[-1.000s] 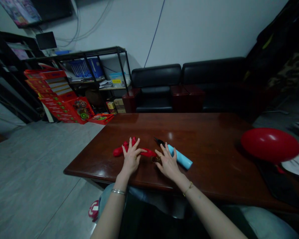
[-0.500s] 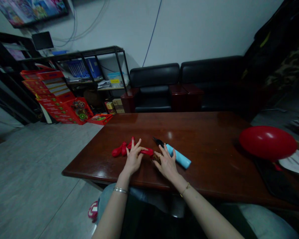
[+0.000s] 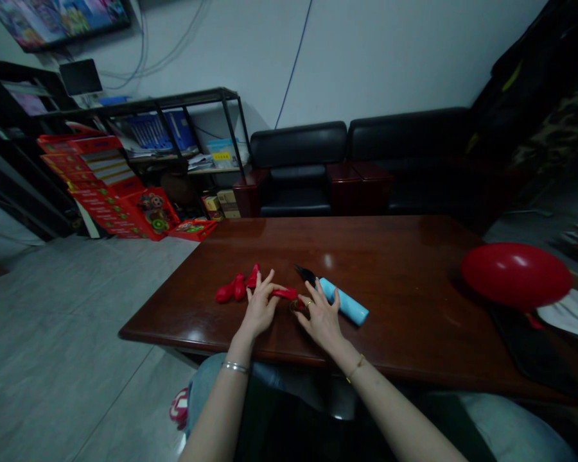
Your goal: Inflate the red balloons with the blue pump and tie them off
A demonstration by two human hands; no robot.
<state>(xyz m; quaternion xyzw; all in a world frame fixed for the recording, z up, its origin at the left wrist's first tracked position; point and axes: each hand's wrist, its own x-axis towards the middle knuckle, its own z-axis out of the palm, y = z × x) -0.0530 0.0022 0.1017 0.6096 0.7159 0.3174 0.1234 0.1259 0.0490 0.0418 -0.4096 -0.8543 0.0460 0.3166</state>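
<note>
Currently my left hand [image 3: 261, 305] has its fingers fanned, thumb and index at the red strip [image 3: 285, 293] on the table [image 3: 390, 256], mid-table near my edge; can't tell if they pinch it. My right hand [image 3: 322, 314] is part-spread too, index and thumb by the strip's right end and a small gold loop [image 3: 294, 307], grip unclear, other fingers over the near end of the blue cylinder [image 3: 349, 305], black tool [image 3: 306, 274] just beside. Red lumps [image 3: 232, 290] lie left of my left hand, big balloon [image 3: 516, 274] well off right.
</note>
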